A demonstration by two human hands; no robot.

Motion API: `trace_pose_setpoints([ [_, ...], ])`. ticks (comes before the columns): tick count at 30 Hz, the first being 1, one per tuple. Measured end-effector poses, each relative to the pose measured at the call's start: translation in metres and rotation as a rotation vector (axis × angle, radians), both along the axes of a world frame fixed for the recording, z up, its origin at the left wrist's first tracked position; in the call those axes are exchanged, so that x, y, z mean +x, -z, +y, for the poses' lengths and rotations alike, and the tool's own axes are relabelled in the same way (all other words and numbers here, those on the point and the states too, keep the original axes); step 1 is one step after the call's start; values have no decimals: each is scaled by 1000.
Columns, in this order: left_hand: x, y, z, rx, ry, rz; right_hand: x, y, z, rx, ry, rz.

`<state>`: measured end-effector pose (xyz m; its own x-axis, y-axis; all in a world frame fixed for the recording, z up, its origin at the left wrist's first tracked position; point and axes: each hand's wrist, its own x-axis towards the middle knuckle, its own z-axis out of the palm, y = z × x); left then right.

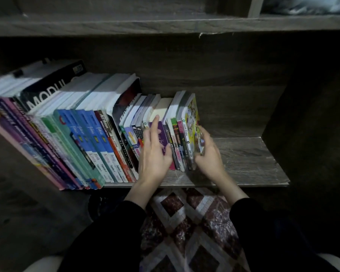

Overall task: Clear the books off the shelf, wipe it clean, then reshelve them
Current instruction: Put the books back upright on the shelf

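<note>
A long row of books (pixel 86 134) stands on the shelf (pixel 243 160), filling its left and middle, while the right end is bare wood and no cloth shows. I cannot judge whether clearing has barely begun or reshelving is nearly done. The left hand (pixel 155 154) lies with its grip apart, fingers spread over the purple book (pixel 162 132) and its neighbours. The blurred right hand (pixel 208 156) has its grip closed round the yellow-covered book (pixel 192 122) at the row's right end.
</note>
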<state>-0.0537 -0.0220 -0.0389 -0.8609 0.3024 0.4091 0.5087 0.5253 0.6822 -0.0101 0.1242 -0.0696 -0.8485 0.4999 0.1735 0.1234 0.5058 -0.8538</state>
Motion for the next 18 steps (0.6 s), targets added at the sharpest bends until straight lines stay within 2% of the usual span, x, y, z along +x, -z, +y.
trace_pose_setpoints([
  [3, -2, -13, 2, 8, 6, 64, -3, -33, -8, 164, -42, 123],
  [6, -8, -25, 7, -77, 40, 112, -9, -63, -12, 325, -143, 124],
  [8, -12, -30, 11, -123, 47, 97, -15, -73, -9, 309, -193, 55],
  [12, -13, -33, 14, -188, 63, 30, -17, -71, 0, 148, -246, -12],
  [18, -15, -41, 9, -313, 96, 23, -15, -66, 4, 211, -314, -95],
])
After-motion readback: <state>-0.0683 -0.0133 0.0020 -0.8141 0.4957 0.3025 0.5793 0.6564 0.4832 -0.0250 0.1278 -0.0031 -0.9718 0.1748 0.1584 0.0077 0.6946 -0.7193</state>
